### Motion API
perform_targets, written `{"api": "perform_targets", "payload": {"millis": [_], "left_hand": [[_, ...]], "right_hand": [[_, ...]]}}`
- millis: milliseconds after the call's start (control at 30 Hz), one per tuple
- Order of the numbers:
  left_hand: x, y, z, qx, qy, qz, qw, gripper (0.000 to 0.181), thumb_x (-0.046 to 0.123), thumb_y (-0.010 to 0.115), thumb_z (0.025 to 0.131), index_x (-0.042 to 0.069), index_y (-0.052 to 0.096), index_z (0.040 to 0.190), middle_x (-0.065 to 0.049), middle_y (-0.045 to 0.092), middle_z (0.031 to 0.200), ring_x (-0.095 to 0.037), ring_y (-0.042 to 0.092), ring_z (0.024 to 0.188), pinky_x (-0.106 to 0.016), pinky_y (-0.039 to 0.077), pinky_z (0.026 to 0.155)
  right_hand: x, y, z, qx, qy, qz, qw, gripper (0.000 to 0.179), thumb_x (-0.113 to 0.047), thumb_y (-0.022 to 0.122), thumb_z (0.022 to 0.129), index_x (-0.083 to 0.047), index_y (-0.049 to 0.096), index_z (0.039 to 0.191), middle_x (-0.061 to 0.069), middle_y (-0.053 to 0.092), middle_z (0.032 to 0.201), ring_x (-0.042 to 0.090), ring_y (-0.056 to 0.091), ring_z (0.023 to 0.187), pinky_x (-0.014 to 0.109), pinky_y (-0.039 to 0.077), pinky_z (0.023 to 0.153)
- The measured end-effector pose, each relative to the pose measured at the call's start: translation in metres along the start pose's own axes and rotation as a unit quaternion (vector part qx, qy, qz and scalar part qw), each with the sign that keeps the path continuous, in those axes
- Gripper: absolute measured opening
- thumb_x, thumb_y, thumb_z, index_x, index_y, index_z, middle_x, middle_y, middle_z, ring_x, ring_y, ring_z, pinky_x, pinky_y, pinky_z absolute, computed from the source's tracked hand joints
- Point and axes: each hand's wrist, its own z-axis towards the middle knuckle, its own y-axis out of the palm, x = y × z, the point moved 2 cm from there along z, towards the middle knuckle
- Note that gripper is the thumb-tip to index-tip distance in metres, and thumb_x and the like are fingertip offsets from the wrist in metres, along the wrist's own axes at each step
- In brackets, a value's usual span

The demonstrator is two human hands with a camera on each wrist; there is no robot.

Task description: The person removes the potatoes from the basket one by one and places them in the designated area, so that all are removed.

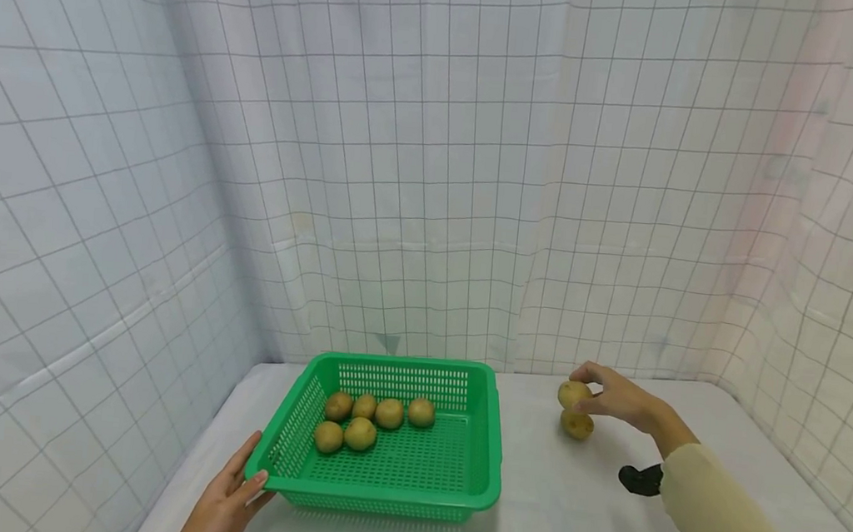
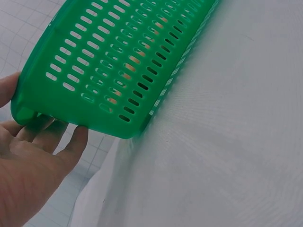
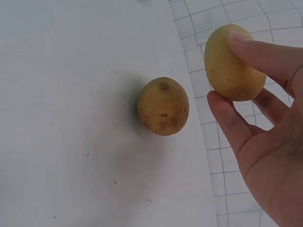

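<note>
My right hand [image 1: 615, 398] grips a potato [image 3: 232, 64] between thumb and fingers, lifted off the white table. A second potato [image 3: 163, 106] lies on the table close below it; in the head view this potato [image 1: 577, 426] is partly overlapped by the held one. Over to the left stands a green plastic basket [image 1: 378, 493] with slotted walls. Several potatoes [image 1: 361, 434] sit inside it, gathered toward its left and back. My left hand [image 1: 225, 496] holds the basket's front left corner, thumb over the rim and fingers against the outside, as the left wrist view shows.
A black object [image 1: 640, 480] lies on the table beside my right sleeve. White cloth with a grid pattern [image 1: 434, 175] hangs behind the table and along both sides. The white tabletop [image 1: 543, 509] extends between the basket and my right arm.
</note>
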Motion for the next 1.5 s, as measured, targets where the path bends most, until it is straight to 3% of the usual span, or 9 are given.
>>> {"api": "perform_targets", "payload": {"millis": [300,500,800,1000,1333,1500], "left_hand": [[0.000,0.001,0.000,0.002,-0.001,0.012,0.9999,0.080,0.012,0.049,0.111,0.001,-0.011,0.163,-0.027,-0.012,0.167,-0.047,0.004,0.148,-0.032,0.047,0.100],[-0.001,0.001,0.000,0.001,0.001,-0.001,1.0000,0.080,0.011,0.048,0.111,0.002,-0.012,0.163,-0.025,-0.013,0.167,-0.047,0.002,0.148,-0.022,0.047,0.093],[0.000,0.001,0.000,0.002,-0.002,-0.002,1.0000,0.081,0.012,0.049,0.111,0.003,-0.011,0.164,-0.025,-0.013,0.167,-0.046,0.003,0.148,-0.021,0.046,0.092],[0.000,0.001,0.000,0.005,-0.006,0.004,1.0000,0.080,0.012,0.049,0.111,0.004,-0.010,0.164,-0.024,-0.011,0.167,-0.041,0.006,0.147,-0.021,0.047,0.093],[0.001,0.001,0.000,0.001,-0.008,-0.001,1.0000,0.081,0.012,0.049,0.111,0.003,-0.012,0.164,-0.024,-0.013,0.167,-0.046,0.002,0.148,-0.020,0.046,0.092],[0.001,0.000,0.001,-0.001,0.000,0.005,1.0000,0.080,0.012,0.048,0.111,0.002,-0.012,0.163,-0.024,-0.012,0.167,-0.043,0.002,0.146,-0.020,0.045,0.094]], "right_hand": [[0.016,-0.003,-0.002,0.035,0.000,0.021,0.9992,0.051,-0.015,0.077,0.095,0.002,0.052,0.136,0.024,0.046,0.145,0.037,0.055,0.120,0.057,0.044,0.100],[0.026,-0.003,-0.005,0.059,0.004,0.014,0.9981,0.057,-0.016,0.078,0.095,0.004,0.051,0.141,0.025,0.047,0.144,0.039,0.054,0.122,0.051,0.047,0.097],[0.040,-0.006,-0.017,0.081,0.025,-0.006,0.9964,0.065,-0.022,0.076,0.096,0.006,0.046,0.146,0.032,0.039,0.150,0.050,0.037,0.136,0.066,0.038,0.103],[0.054,-0.008,-0.026,0.089,0.032,-0.017,0.9953,0.062,-0.022,0.075,0.097,0.008,0.047,0.144,0.035,0.038,0.149,0.055,0.031,0.137,0.069,0.037,0.101],[0.079,-0.008,-0.036,0.103,0.050,-0.011,0.9933,0.059,-0.020,0.076,0.097,0.008,0.049,0.142,0.036,0.042,0.146,0.052,0.037,0.133,0.060,0.044,0.098],[0.091,-0.006,-0.034,0.104,0.056,-0.024,0.9927,0.059,-0.022,0.077,0.096,0.007,0.050,0.141,0.039,0.041,0.146,0.054,0.038,0.132,0.064,0.042,0.098]]}}
